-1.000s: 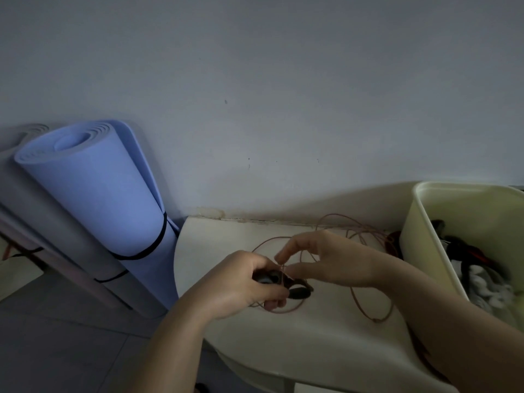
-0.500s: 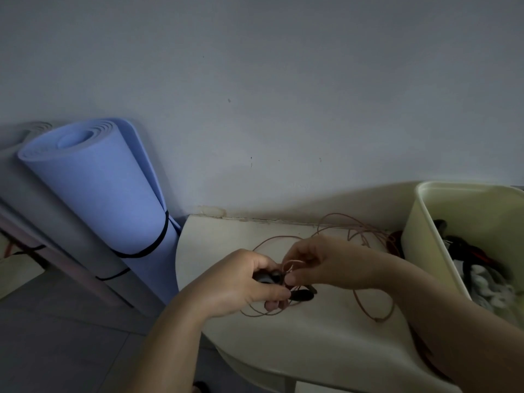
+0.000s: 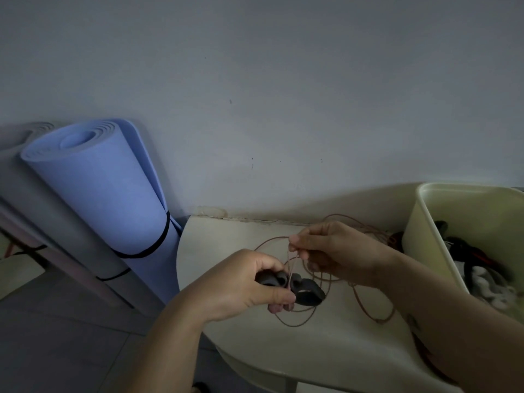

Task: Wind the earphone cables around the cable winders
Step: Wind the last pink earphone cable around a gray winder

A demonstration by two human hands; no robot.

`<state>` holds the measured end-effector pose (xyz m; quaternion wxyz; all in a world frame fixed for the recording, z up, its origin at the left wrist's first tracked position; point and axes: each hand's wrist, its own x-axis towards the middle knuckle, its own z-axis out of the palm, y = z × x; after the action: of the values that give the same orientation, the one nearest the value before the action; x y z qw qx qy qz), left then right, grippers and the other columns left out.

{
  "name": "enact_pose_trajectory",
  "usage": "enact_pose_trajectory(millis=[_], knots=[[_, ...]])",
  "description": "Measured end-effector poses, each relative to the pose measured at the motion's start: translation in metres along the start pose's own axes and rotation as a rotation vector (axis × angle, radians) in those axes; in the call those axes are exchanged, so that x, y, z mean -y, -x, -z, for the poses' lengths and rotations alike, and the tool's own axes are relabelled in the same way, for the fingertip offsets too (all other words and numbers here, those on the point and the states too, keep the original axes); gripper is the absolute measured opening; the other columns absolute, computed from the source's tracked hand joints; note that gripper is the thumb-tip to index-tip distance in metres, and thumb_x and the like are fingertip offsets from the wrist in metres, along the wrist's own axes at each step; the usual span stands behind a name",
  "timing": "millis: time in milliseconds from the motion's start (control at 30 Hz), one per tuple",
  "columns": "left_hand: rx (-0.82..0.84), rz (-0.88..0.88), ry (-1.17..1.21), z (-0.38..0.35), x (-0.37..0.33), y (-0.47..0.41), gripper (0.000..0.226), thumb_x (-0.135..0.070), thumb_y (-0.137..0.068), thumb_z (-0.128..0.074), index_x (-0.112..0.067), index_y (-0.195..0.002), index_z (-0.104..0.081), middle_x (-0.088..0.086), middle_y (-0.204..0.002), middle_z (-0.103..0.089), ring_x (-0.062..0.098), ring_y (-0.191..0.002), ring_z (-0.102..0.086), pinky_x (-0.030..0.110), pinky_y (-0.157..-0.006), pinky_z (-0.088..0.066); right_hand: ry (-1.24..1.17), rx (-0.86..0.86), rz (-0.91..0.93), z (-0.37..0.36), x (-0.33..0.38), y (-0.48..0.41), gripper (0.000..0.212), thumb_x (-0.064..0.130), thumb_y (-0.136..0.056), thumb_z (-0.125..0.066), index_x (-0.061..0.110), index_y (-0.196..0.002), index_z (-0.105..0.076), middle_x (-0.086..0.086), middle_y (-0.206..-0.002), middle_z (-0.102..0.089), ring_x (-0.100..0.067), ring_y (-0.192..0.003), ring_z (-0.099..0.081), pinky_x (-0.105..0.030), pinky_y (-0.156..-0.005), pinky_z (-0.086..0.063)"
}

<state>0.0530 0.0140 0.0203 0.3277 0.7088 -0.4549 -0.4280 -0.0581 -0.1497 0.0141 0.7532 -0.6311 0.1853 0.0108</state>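
My left hand (image 3: 241, 282) grips a black cable winder (image 3: 300, 289) just above the cream table (image 3: 326, 344). A thin pinkish-brown earphone cable (image 3: 368, 310) runs up from the winder's middle to my right hand (image 3: 334, 251), which pinches it between thumb and fingers a little above and right of the winder. The rest of the cable lies in loose loops on the table below and behind both hands. Part of the winder is hidden by my left fingers.
A cream plastic bin (image 3: 425, 239) with dark and white cables inside stands at the table's right. A rolled blue mat (image 3: 107, 205) leans against the wall to the left. The table's curved front edge drops to a grey tiled floor.
My right hand closed its fingers on the cable and lifted it upward from the winder. The left hand kept holding the winder in about the same place.
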Motion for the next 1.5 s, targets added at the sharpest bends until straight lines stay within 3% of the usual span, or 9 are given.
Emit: enact_pose_trajectory(millis=[267,400,567,700,867,967,1067,1233,1500], knots=[[-0.083,-0.052,0.001,-0.001,-0.001,-0.001,0.012,-0.02,-0.08,-0.077,-0.014,-0.089,-0.072,0.004,-0.08,-0.074,0.009,-0.07,-0.068,0.023,-0.077,-0.054,-0.274,-0.03,-0.176,-0.007,-0.006,-0.003,0.006,0.014,-0.074,-0.065,0.01,-0.074,-0.06,0.004,-0.058,-0.062,-0.006,-0.04,-0.039,-0.018,-0.049,-0.043],[-0.191,-0.077,0.03,0.0,-0.001,0.0,0.02,-0.021,-0.074,-0.081,-0.017,-0.091,-0.07,0.004,-0.078,-0.074,0.012,-0.069,-0.069,0.028,-0.077,-0.056,-0.402,-0.087,-0.236,-0.006,-0.013,-0.009,0.013,0.015,-0.066,-0.069,0.006,-0.072,-0.062,-0.011,-0.071,-0.057,-0.02,-0.066,-0.04,-0.028,-0.058,-0.055],[-0.261,-0.125,0.132,-0.002,-0.004,0.002,0.026,-0.013,-0.069,-0.083,-0.014,-0.088,-0.067,0.004,-0.073,-0.073,0.013,-0.065,-0.068,0.026,-0.069,-0.055,-0.265,-0.016,-0.259,-0.01,-0.017,-0.008,0.015,0.009,-0.068,-0.066,0.004,-0.082,-0.063,-0.01,-0.08,-0.056,-0.015,-0.067,-0.046,-0.025,-0.06,-0.034],[-0.321,-0.12,0.214,0.0,-0.003,0.0,0.049,-0.021,-0.061,-0.082,-0.016,-0.102,-0.055,0.0,-0.077,-0.074,0.014,-0.063,-0.067,0.026,-0.069,-0.054,-0.252,-0.08,-0.27,-0.009,-0.019,-0.011,0.016,0.003,-0.087,-0.05,0.005,-0.08,-0.064,-0.007,-0.071,-0.043,-0.01,-0.057,-0.032,-0.021,-0.052,-0.036],[-0.407,-0.207,0.413,0.0,-0.002,-0.003,0.033,-0.025,-0.072,-0.069,-0.007,-0.099,-0.069,0.01,-0.081,-0.074,0.01,-0.067,-0.065,0.02,-0.072,-0.052,-0.036,-0.13,-0.086,-0.016,-0.017,-0.009,0.02,0.009,-0.095,-0.051,0.01,-0.078,-0.063,0.004,-0.054,-0.052,-0.008,-0.048,-0.031,-0.023,-0.054,-0.032],[-0.584,-0.145,0.787,-0.007,0.001,-0.013,0.02,-0.019,-0.078,-0.065,-0.001,-0.085,-0.069,0.01,-0.077,-0.072,0.009,-0.065,-0.065,0.017,-0.067,-0.054,0.417,-0.429,0.089,-0.016,-0.024,-0.015,0.014,0.022,-0.094,-0.055,0.021,-0.084,-0.064,0.01,-0.075,-0.062,-0.002,-0.058,-0.051,-0.016,-0.061,-0.041],[-0.672,-0.063,0.986,-0.013,0.001,-0.02,0.012,-0.01,-0.089,-0.06,-0.002,-0.082,-0.067,0.007,-0.073,-0.07,0.005,-0.059,-0.063,0.015,-0.065,-0.054,0.45,-0.735,0.417,-0.023,-0.017,-0.007,0.007,0.024,-0.088,-0.063,0.029,-0.093,-0.061,0.008,-0.092,-0.063,-0.005,-0.081,-0.059,-0.016,-0.072,-0.045],[-0.737,-0.024,1.101,-0.021,-0.004,-0.025,0.011,-0.011,-0.088,-0.062,-0.004,-0.084,-0.069,0.006,-0.074,-0.072,0.009,-0.067,-0.068,0.018,-0.064,-0.055,0.217,-0.467,0.36,-0.05,-0.015,0.002,0.033,0.019,-0.078,-0.076,0.023,-0.103,-0.054,0.004,-0.099,-0.062,-0.012,-0.079,-0.065,-0.024,-0.065,-0.056],[-0.702,-0.025,1.151,-0.029,-0.012,-0.023,0.019,-0.012,-0.089,-0.061,-0.01,-0.076,-0.073,0.004,-0.075,-0.073,0.009,-0.067,-0.07,0.019,-0.054,-0.052,-0.056,-0.394,0.272,-0.047,-0.017,-0.005,0.021,0.003,-0.082,-0.069,0.009,-0.1,-0.06,-0.011,-0.085,-0.071,-0.019,-0.077,-0.067,-0.031,-0.075,-0.056]])
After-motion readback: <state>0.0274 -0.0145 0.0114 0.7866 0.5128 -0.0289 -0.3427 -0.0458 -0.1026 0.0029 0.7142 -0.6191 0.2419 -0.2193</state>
